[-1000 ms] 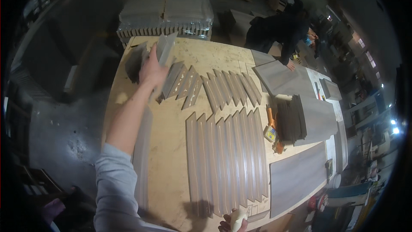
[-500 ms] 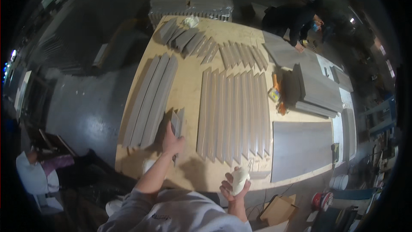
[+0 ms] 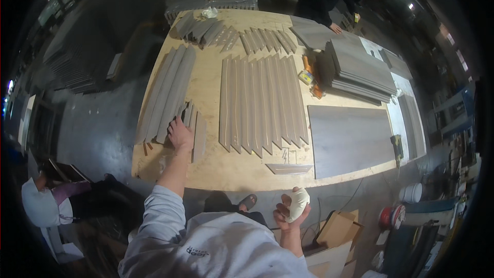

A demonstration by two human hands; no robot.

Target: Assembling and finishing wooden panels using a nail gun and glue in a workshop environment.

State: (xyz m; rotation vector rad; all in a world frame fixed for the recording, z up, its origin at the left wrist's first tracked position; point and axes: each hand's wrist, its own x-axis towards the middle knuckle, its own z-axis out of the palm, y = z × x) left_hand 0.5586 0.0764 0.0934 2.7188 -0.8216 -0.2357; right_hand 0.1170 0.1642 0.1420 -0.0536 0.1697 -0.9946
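On the left of the table, my left hand (image 3: 180, 133) is closed at the short grey strips (image 3: 191, 116) that stand on edge, its fingertips partly hidden among them. One short strip (image 3: 199, 138) stands just right of this hand. My right hand (image 3: 289, 221) is wrapped round a soft white bundle (image 3: 298, 203), a bag or a cloth, in front of the table's near edge. Mid-table lies a row of long grey strips (image 3: 262, 105) with pale beads along them. A single short strip (image 3: 289, 169) with pointed ends rests near the front edge.
Long grey pieces (image 3: 167, 92) lie at the left, shorter ones (image 3: 267, 40) at the back. A flat grey panel (image 3: 352, 141), stacked boards (image 3: 357, 69) and a yellow-orange tool (image 3: 306, 76) occupy the right. A co-worker (image 3: 321, 0) touches a far panel; another person (image 3: 49, 201) is lower left.
My view has shifted, so the table sits higher in it. My left hand has reached farther forward to the short strips' edges. The right hand still grips the white bundle.
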